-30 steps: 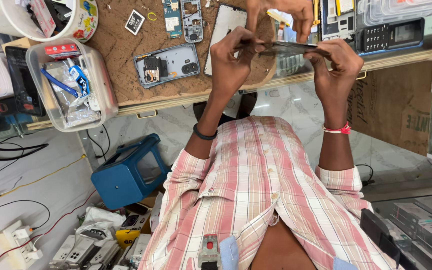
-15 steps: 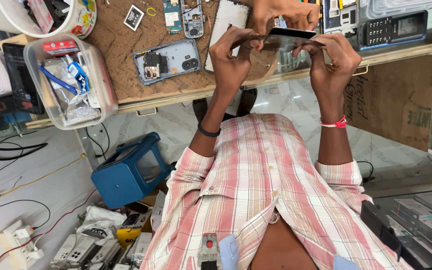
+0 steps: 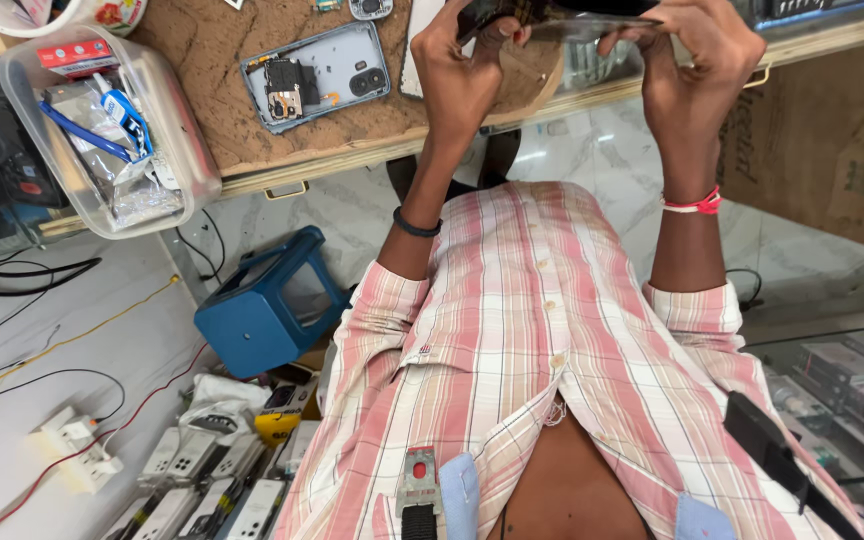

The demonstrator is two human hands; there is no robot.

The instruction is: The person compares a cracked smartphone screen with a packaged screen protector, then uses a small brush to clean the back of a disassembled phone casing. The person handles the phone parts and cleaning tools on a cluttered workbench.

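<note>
Fingers (image 3: 497,35) of my left hand (image 3: 462,75): curled shut around one end of a thin dark phone screen panel (image 3: 562,18), thumb on its near edge. Fingers of my right hand (image 3: 697,60): likewise closed on the opposite end. The panel is held flat between both hands, raised above the workbench (image 3: 212,60) at the top of the view, partly cut off by the frame; gripping by the ends probably keeps my fingertips off the glass face and stops it from flexing.

Item: black band on my left wrist; red thread on my right wrist (image 3: 694,203).

Item: opened phone back housing (image 3: 317,72), grey-blue, lying inside-up on the brown bench surface just left of my left hand, its camera module and small board exposed, apparently so the inner parts stay reachable.

Item: clear plastic tub (image 3: 102,130), on the bench edge well to the left, holding blue-handled tools and foil packets, kept together within arm's reach.

Item: blue box (image 3: 272,305), on the floor below the bench, tilted.

Item: white power strips and cables (image 3: 77,450), lower left, with a row of pale handsets (image 3: 212,470) beside them.

Item: my checked pink shirt (image 3: 542,330) fills the lower middle of the view.
</note>
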